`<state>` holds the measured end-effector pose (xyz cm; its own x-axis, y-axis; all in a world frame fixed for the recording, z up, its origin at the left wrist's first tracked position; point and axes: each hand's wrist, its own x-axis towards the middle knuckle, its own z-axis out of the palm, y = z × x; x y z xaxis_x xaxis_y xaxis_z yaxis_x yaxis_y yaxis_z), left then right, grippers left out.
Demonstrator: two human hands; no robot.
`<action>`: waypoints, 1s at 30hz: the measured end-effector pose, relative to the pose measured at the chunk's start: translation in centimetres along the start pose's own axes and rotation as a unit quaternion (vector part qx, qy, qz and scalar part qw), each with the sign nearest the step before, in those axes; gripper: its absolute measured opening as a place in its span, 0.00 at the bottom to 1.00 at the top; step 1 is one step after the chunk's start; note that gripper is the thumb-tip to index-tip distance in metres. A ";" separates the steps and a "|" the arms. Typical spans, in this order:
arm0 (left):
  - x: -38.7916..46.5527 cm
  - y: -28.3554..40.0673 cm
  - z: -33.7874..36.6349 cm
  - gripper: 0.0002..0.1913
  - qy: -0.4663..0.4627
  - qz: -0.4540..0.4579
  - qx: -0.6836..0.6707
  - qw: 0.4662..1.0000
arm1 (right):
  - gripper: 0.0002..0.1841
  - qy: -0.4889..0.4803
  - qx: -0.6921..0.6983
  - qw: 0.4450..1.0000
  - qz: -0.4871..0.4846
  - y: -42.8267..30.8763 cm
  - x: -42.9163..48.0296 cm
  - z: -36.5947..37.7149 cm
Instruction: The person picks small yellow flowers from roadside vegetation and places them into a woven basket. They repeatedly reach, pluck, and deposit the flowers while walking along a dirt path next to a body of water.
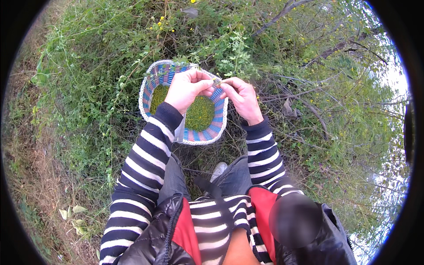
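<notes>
My left hand (pixel 190 88) is over the far part of a woven basket (pixel 219 127) in blue, pink and white. Its thumb and forefinger pinch a tiny yellow-green plant sprig (pixel 214 79). Just right of it, my right hand (pixel 243 99) pinches at the same sprig with thumb and forefinger, by the basket's right rim. The fingertips nearly meet, and the sprig's details are too small to make out. A heap of small green and yellow buds (pixel 200 114) covers the basket's bottom. A pale flat handle (pixel 180 130) crosses the basket, partly hidden under my left wrist.
Leafy green plants (pixel 238 54) crowd the basket's far side, some with yellow flowers (pixel 161 23). Bare woody branches (pixel 311 109) stick out on the right. Dry grass (pixel 49 179) covers the ground on the left. My white shoe (pixel 219 170) is close below the basket.
</notes>
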<state>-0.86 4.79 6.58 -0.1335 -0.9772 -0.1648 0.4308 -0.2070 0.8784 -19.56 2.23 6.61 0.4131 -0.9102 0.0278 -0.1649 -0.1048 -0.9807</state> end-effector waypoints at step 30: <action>0.2 -2.2 0.7 0.19 0.029 0.041 0.322 0.946 | 0.04 0.016 -0.284 0.952 -0.110 -1.1 -0.9 0.7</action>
<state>-2.43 5.08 4.89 -0.0657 -0.9936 -0.0914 -0.1967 -0.0769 0.9775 -19.15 3.48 7.55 0.4682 -0.8517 0.2354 -0.5393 -0.4865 -0.6874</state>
